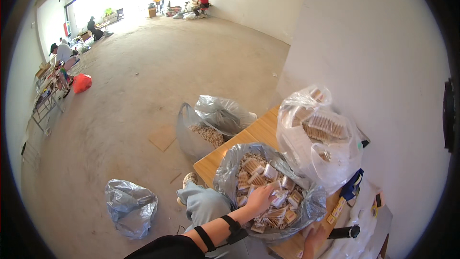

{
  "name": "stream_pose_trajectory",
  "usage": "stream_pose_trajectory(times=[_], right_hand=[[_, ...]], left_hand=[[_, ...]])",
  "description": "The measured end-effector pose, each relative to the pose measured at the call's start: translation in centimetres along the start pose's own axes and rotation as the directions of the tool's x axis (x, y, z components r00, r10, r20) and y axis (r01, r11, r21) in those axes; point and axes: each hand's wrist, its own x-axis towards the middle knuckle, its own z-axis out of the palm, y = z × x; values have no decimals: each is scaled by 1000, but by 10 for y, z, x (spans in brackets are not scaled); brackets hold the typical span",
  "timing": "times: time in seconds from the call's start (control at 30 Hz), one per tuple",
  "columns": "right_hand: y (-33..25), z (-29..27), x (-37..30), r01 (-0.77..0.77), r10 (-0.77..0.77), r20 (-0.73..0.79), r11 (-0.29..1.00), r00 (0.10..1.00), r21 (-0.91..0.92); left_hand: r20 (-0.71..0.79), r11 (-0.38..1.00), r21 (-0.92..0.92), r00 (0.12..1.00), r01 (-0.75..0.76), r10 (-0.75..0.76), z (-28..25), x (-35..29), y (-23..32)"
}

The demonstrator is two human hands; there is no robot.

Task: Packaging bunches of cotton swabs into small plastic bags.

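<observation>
My left hand (261, 198) reaches into a grey plastic bag (229, 167) standing open on the wooden table. Its fingers close on a small pack among several bundles of thin wooden sticks (252, 165) that look like cotton swabs. Some packs are wrapped in white, and loose sticks lie between them. Lower right, my right hand (314, 241) is by the table's near edge, beside the bag; its fingers are blurred and partly hidden. A clear plastic bag (299, 136) holding more stick bundles stands at the far right of the table.
Beside the wooden table (254, 136), a grey bag of loose sticks (188, 132) stands on the floor. Another grey bag (130, 208) lies at left. A black cylinder (344, 232) and yellow box (336, 210) are near my right hand. People sit working far off; a wall rises at right.
</observation>
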Motion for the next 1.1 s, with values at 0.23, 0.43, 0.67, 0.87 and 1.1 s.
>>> stream_pose_trajectory(times=[0.23, 0.43, 0.67, 0.87, 1.1], right_hand=[[-99, -86, -25, 164, 71, -370, 808, 926, 566], [-193, -88, -26, -112, 70, 101, 171, 992, 979], [-235, -107, -28, -81, 50, 76, 108, 996, 991], [-213, -97, -32, 305, -4, -356, 526, 935, 794], [-220, -107, -51, 464, -163, -463, 580, 871, 669]], left_hand=[[328, 845, -458, 936, 276, -128, -14, -8, -7], [394, 847, -460, 916, 267, -75, -6, -18, -6], [219, 818, -533, 969, 214, -111, -15, -23, -27], [46, 958, -287, 999, 18, -5, -19, -34, 5], [544, 550, -644, 823, 533, -161, -8, -47, 11]])
